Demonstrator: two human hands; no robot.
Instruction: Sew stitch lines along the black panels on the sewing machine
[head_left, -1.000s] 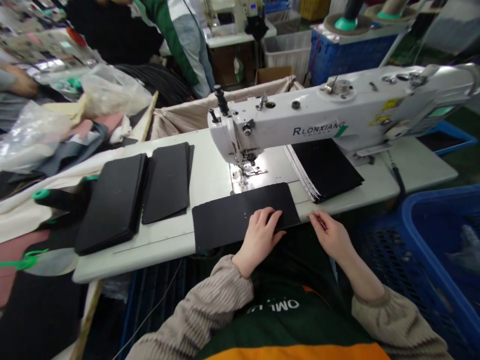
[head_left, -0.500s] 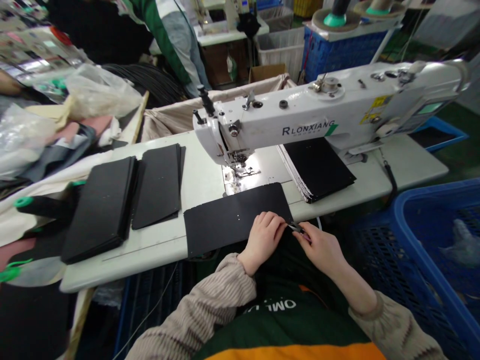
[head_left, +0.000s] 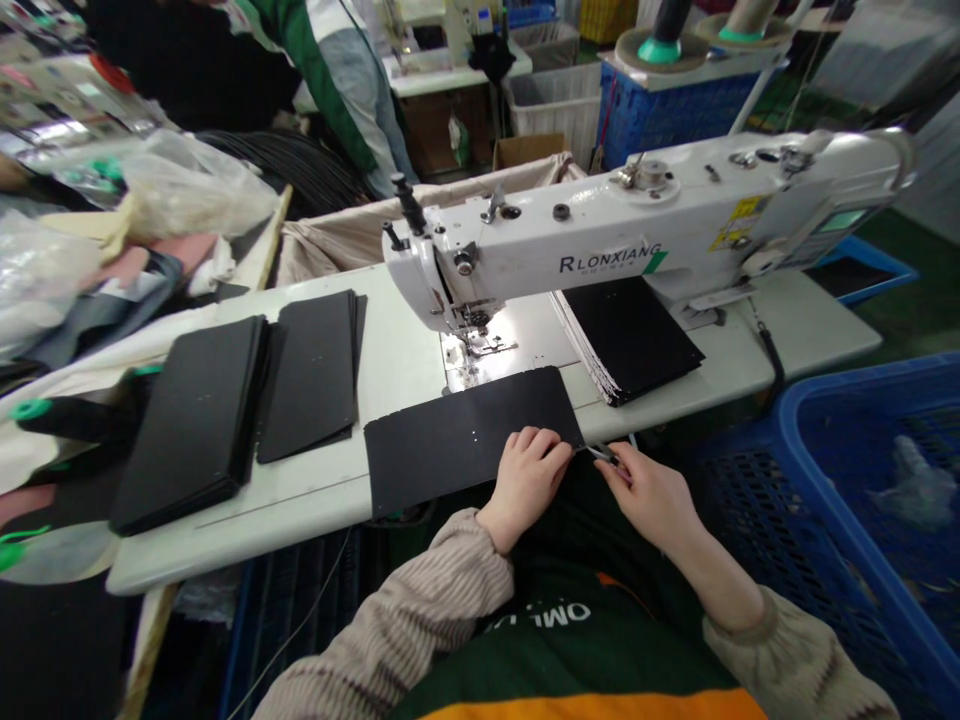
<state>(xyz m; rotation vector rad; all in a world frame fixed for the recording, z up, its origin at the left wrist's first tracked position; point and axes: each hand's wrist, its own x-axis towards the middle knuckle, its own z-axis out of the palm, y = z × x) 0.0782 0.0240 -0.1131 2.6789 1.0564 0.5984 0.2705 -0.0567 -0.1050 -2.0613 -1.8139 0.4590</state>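
A black panel [head_left: 465, 440], probably leather or coated board, lies flat on the white sewing table, in front of the needle. My left hand [head_left: 525, 480] holds it down, fingers curled over its near right corner. My right hand [head_left: 645, 490] grips small metal thread snips [head_left: 604, 455] right at that corner. The white RLONXIANG sewing machine [head_left: 600, 230] stands just beyond the panel, its presser foot [head_left: 476, 345] above the needle plate and touching nothing in my hands. Neat stacks of black panels [head_left: 191, 425] [head_left: 307, 375] lie left, and another stack [head_left: 626, 335] lies beneath the machine arm.
The white table [head_left: 405, 370] ends close to my body. A blue plastic crate [head_left: 795, 430] stands at my right. A canvas bin [head_left: 345, 245] lies behind the table. Plastic bags [head_left: 187, 190] and fabric lie left. A co-worker [head_left: 337, 90] stands beyond.
My right hand has moved in from the table's front edge to the panel's near right corner, with the snips at it. The view has shifted slightly, and the panel stays in place.
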